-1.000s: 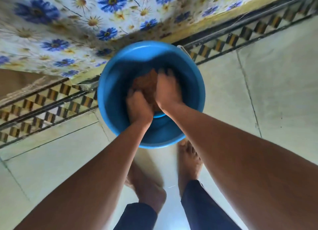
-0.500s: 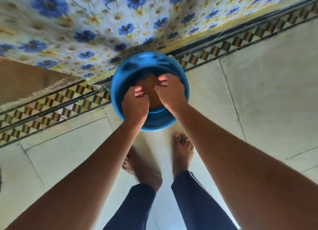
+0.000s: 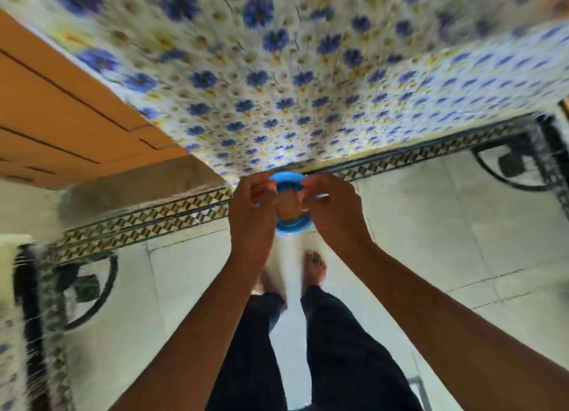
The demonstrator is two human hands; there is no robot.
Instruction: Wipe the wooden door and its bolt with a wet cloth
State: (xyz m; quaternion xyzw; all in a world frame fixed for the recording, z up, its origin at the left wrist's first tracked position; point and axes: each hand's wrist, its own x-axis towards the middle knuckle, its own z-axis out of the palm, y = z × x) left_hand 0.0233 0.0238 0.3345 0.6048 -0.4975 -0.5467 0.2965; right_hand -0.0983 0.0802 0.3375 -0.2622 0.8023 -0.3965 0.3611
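Brown cloth (image 3: 288, 202), frame centre: probably soft, sodden, dripping; left hand (image 3: 251, 209) and right hand (image 3: 331, 209) grip its ends above the bucket (image 3: 291, 227).

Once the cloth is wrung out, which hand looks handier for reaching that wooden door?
Probably the left. The wooden door stands on the person's left, nearer the left hand than the right hand. Both now hold the brown cloth above the blue bucket, so either could carry it.
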